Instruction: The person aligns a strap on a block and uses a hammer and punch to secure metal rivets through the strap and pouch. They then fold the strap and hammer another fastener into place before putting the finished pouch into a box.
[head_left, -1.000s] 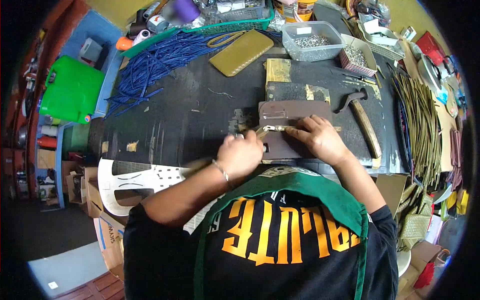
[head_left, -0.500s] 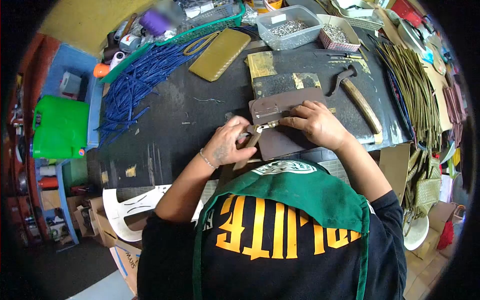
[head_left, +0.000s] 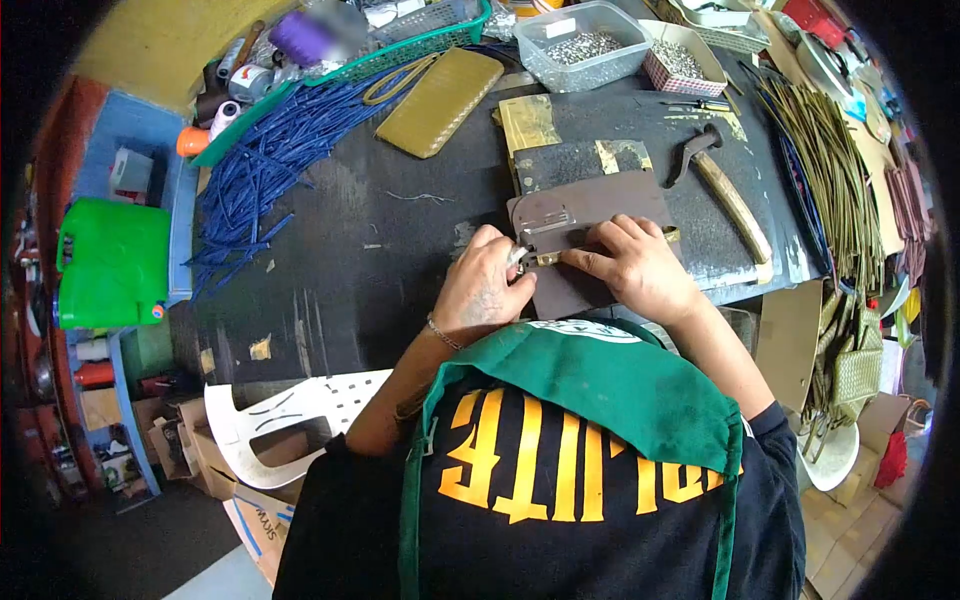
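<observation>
My left hand [head_left: 485, 283] is closed around a small whitish and metallic thing [head_left: 516, 257] whose far part is hidden by the fingers; it touches the left end of a narrow gold-coloured strip [head_left: 547, 259]. Fingers of my right hand [head_left: 645, 268] press this strip down, and its other end shows beyond them. Under both hands lies a flat brown sheet [head_left: 572, 292]. Behind the strip is another brown piece [head_left: 590, 200] with thin metallic pieces [head_left: 545, 221] on it, resting against a dark block [head_left: 577, 165].
A hammer [head_left: 735, 205] lies to the right, near olive strips [head_left: 825, 170]. Blue strips [head_left: 265, 165] and an olive purse [head_left: 440, 103] are at the left back. A clear tub [head_left: 582, 48] and a checked box [head_left: 685, 60] hold small metal parts.
The wooden-handled tool seen in my left hand no longer shows; that hand has turned and now pinches a small whitish thing at the strip's end. My right hand stays on the strip.
</observation>
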